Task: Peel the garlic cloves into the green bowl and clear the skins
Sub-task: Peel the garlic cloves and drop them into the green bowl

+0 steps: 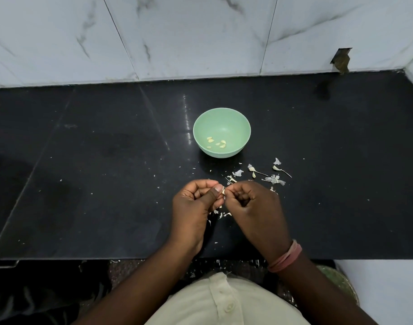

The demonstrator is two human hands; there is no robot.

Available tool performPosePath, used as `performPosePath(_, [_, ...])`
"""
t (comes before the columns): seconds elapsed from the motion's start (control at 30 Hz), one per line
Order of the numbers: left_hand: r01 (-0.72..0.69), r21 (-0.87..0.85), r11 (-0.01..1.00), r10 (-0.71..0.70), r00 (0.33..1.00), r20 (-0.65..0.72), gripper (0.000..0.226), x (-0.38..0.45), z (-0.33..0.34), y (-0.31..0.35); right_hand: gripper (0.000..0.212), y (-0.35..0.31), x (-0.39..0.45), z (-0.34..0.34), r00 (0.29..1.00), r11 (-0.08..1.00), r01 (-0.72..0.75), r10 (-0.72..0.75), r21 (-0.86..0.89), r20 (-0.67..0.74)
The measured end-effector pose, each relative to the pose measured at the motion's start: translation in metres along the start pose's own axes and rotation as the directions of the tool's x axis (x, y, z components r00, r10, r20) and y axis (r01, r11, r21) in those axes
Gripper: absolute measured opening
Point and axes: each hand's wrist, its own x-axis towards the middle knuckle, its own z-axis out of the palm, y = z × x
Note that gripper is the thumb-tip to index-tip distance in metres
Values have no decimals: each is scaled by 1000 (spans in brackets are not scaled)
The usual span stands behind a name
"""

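A garlic clove (223, 191), partly skinned, sits pinched between both hands just in front of the green bowl (240, 127). The left hand (196, 205) grips it with thumb and curled fingers; the right hand (252, 205) nips its skin with curled fingertips. Peeled cloves (216, 143) lie inside the bowl. Loose skins (266, 175) scatter on the black counter (95, 172) right of and below the bowl.

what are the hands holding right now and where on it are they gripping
A garlic clove, small and mostly hidden. The left hand pinches it between thumb and fingers; the right hand pinches its right side, apparently the skin.
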Motion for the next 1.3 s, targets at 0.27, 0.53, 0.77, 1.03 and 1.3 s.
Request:
performPosePath(0.27, [-15, 45, 999, 14, 1000, 5, 13, -3, 2, -1, 28, 3, 2, 4, 994, 982, 99, -105, -164, -30])
performPosePath(0.53, [33, 20, 999, -33, 999, 32, 14, -4, -2, -1, 27, 6, 5, 2, 998, 996, 35, -31, -83, 57])
performPosePath(0.77, [275, -194, 942, -250, 958, 141, 16, -3, -1, 7, 14, 7, 6, -2, 909, 799, -416, 348, 435, 229])
performPosePath(1.03, [314, -245, 917, -282, 946, 157, 17, -2, 1, 8, 31, 15, 7, -4, 914, 777, -405, 361, 482, 186])
performPosePath(1.3, [297, -266, 917, -275, 954, 116, 18, 2, 1, 7, 17, 25, 9, 3, 988, 980, -156, 154, 122, 24])
